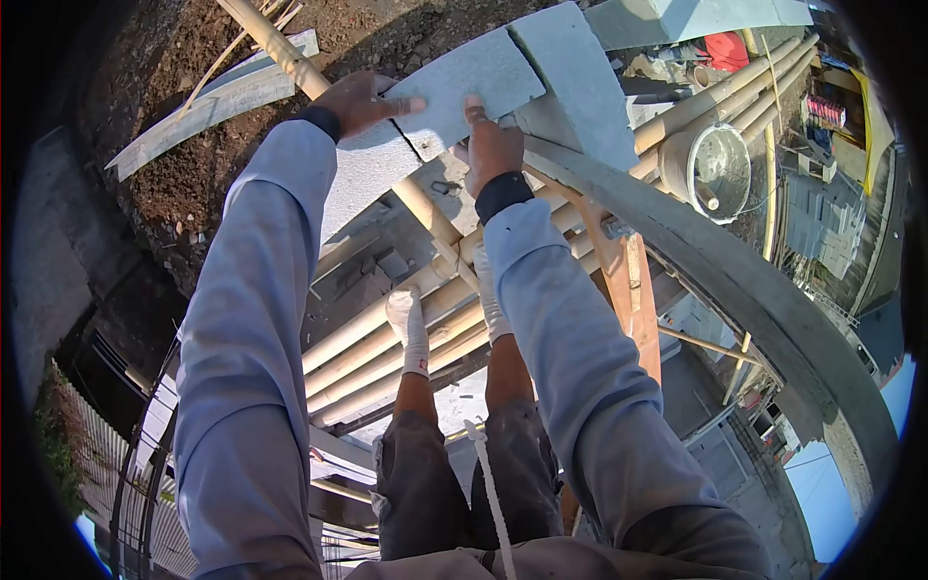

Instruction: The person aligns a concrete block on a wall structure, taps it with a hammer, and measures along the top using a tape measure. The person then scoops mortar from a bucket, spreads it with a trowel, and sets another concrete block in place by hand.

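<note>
A pale grey block [462,89] lies in a row with other blocks at the top centre. My left hand [358,103] is on its left end, thumb stretched over the top face. At its near right edge is my right hand [493,150], with the thumb on top and the other fingers curled down the side. A narrow dark gap separates this block from the left block [362,174]. Another gap runs between it and the larger right block [572,82]. The undersides of the blocks are hidden.
Bamboo poles [358,358] lie beneath my feet, with gaps between them. A bucket [710,169] with grey residue stands at the right. A long curved concrete edge [715,251] crosses the right side. Dug soil [155,208] lies at the left.
</note>
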`<state>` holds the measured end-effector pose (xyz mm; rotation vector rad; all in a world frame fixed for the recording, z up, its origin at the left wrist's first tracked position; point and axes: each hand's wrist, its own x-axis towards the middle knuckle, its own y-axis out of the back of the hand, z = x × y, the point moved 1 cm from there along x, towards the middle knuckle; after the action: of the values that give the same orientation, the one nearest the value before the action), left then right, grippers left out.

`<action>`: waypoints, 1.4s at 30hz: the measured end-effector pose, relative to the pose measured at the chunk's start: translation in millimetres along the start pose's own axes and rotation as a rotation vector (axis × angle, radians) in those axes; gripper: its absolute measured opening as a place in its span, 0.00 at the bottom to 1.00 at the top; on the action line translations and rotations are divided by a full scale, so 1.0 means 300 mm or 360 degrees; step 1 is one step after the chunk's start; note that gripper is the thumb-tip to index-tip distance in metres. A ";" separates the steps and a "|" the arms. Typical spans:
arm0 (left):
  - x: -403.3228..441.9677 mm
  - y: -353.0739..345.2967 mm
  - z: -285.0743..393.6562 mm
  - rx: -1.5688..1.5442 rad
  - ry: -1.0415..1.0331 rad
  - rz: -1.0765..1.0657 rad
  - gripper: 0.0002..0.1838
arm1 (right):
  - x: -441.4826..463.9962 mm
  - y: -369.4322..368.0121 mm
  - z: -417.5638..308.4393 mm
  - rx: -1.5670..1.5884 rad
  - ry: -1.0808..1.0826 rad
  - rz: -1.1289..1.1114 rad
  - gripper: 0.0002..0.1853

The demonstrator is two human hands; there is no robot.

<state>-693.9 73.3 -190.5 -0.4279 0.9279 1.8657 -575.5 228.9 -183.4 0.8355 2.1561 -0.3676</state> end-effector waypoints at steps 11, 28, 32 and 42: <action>0.000 -0.028 -0.008 0.0131 0.0082 0.0164 0.47 | 0.016 0.009 0.021 0.0027 0.0026 0.0007 0.25; -0.028 -0.014 0.029 0.0021 0.0036 0.0168 0.46 | -0.005 0.011 0.015 0.0016 0.0052 -0.0066 0.22; -0.002 -0.031 -0.009 0.0044 -0.0020 0.0226 0.48 | 0.015 0.018 0.043 0.0074 0.0057 -0.0082 0.31; 0.014 -0.038 -0.026 0.0058 0.0025 0.0215 0.52 | 0.022 0.025 0.050 0.0080 0.0071 -0.0140 0.32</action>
<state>-686.7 72.6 -202.8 -0.3662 1.0216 1.9662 -565.2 230.0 -198.1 0.7853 2.2381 -0.4535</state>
